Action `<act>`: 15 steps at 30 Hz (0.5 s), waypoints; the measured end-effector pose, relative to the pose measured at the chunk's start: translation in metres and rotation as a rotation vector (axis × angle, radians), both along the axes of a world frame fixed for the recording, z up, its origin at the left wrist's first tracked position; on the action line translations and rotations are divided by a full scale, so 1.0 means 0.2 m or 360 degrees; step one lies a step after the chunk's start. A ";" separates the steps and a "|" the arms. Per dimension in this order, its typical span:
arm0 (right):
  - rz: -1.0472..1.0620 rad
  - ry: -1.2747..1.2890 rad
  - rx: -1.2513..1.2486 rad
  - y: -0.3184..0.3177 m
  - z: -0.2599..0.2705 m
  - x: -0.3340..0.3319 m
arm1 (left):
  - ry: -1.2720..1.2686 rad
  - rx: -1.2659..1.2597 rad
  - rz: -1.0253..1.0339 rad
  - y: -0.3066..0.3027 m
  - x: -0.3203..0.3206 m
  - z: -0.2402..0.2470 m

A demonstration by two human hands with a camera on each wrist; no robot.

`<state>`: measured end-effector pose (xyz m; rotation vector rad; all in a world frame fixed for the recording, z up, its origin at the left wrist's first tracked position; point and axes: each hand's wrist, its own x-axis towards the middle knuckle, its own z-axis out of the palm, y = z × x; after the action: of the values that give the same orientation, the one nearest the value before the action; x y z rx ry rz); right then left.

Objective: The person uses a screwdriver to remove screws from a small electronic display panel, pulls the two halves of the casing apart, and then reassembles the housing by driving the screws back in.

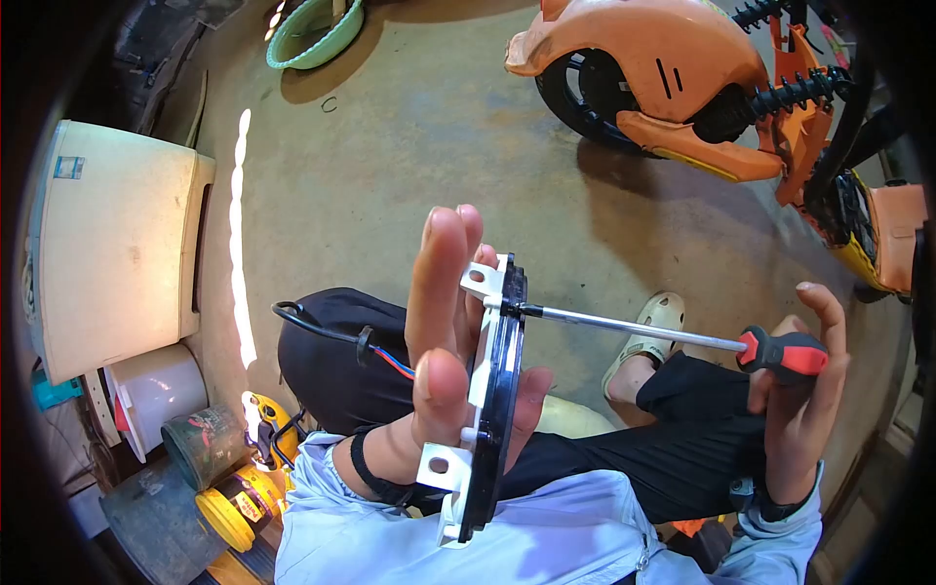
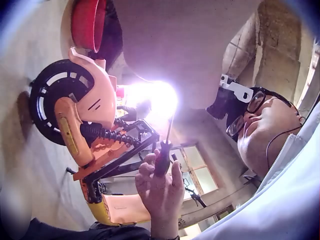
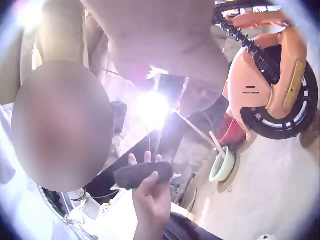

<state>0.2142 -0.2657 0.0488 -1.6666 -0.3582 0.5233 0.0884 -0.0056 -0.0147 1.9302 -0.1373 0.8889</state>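
On its edge, a black panel with a white backing (image 1: 497, 409) stands between the fingers and thumb of my left hand (image 1: 437, 375). A cable (image 1: 327, 330) with red and blue wires runs from behind the hand. My right hand (image 1: 799, 414) grips the red and black handle of a screwdriver (image 1: 639, 330), whose tip meets the panel's upper part. The left wrist view shows the right hand (image 2: 162, 195) around the handle (image 2: 161, 161). In the right wrist view the left hand (image 3: 152, 202) holds the panel (image 3: 142, 174); glare covers the screwdriver tip.
An orange scooter (image 1: 673, 58) is at the upper right. A green basin (image 1: 317, 44) sits on the floor at the upper left. Along the left are a white box (image 1: 117, 244), buckets (image 1: 161, 522) and a yellow tub (image 1: 229, 517). A shoe (image 1: 655, 327) is beyond the screwdriver.
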 end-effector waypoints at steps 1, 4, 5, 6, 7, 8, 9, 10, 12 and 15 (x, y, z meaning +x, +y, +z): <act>0.0002 -0.0003 -0.0001 0.03 -0.01 0.00 | 0.0015 0.0012 -0.0019 0.01 -0.01 0.00; -0.0230 -0.0256 0.0075 0.12 -0.01 -0.05 | 0.0033 0.0013 -0.0053 0.02 -0.01 0.01; -0.0229 -0.0257 0.0073 0.08 -0.01 -0.04 | 0.0037 0.0000 -0.0071 0.02 -0.01 0.01; -0.0191 -0.0214 -0.0019 0.02 -0.02 -0.02 | 0.0035 -0.0002 -0.0071 0.00 -0.01 0.02; -0.0154 -0.0173 -0.0113 -0.01 -0.02 -0.01 | 0.0056 -0.0135 -0.0103 -0.03 -0.01 0.03; -0.0196 -0.0120 -0.0154 -0.02 -0.02 -0.01 | 0.0077 -0.0270 -0.0135 -0.05 -0.01 0.04; -0.0199 -0.0122 -0.0158 -0.02 -0.02 -0.01 | 0.0075 -0.0274 -0.0138 -0.04 -0.01 0.03; -0.0174 -0.0023 -0.0131 -0.03 -0.02 -0.01 | 0.0033 -0.0142 -0.0113 -0.02 -0.01 0.00; -0.0074 0.0171 0.0028 -0.02 0.00 0.00 | -0.0005 -0.0038 -0.0084 0.00 -0.01 -0.01; -0.0256 -0.0236 0.0102 0.13 -0.03 -0.05 | -0.0012 -0.0026 -0.0069 0.01 -0.01 -0.01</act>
<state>0.2042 -0.2390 0.0424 -1.6597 -0.3421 0.2670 0.0864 -0.0037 -0.0173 1.9017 -0.1755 0.8660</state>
